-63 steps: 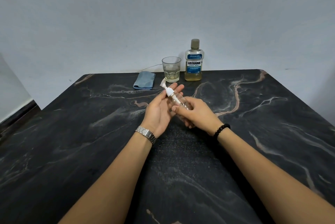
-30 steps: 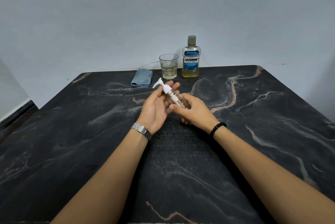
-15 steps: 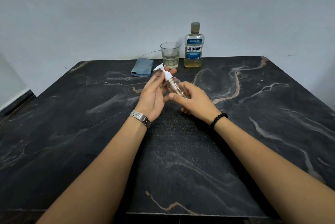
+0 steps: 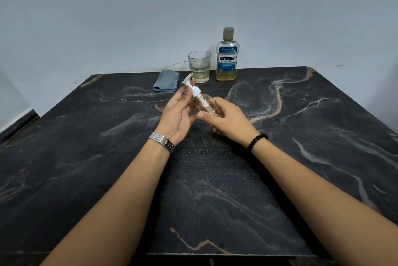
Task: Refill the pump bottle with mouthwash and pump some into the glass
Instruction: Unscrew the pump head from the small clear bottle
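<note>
Head view, left to right across a dark marble-patterned table. Far left of the group at the back edge: folded blue cloth, lying flat. Just right of it: clear glass, upright, with a shallow layer of pale yellowish liquid at the bottom. Beside the glass, near but apart: mouthwash bottle, upright, cap on, blue label, amber liquid filling roughly the lower part. Nearer the viewer, mid-table: left hand, metal watch at the wrist, palm turned inward, fingers lightly curled around the white pump head, nozzle pointing up and to the left. Pump head raised off the neck, white stem visible between collar and bottle mouth. To the right: clear pump bottle, tilted with its neck toward the upper left, held above the tabletop. Right hand, black beaded bracelet at the wrist, fingers and thumb wrapped round the bottle body. Hands close together, each clamped on its own part. Liquid level inside the pump bottle not discernible.
</note>
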